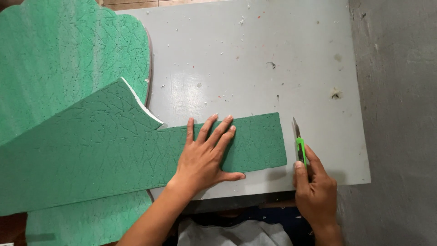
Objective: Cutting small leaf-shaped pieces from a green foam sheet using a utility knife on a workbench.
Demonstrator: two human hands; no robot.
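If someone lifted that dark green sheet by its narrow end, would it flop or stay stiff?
The green sheet probably stays fairly stiff: its cut edge shows thick white foam. It looks light for its size. It may slide easily on the smooth grey table, which could be why the left hand presses it flat.

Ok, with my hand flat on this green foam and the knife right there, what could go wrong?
The knife blade is out, just off the foam strip; a slip could reach the left hand fingers. The strip's far end overlaps another foam sheet, so it may shift despite the right hand steadying the cut.
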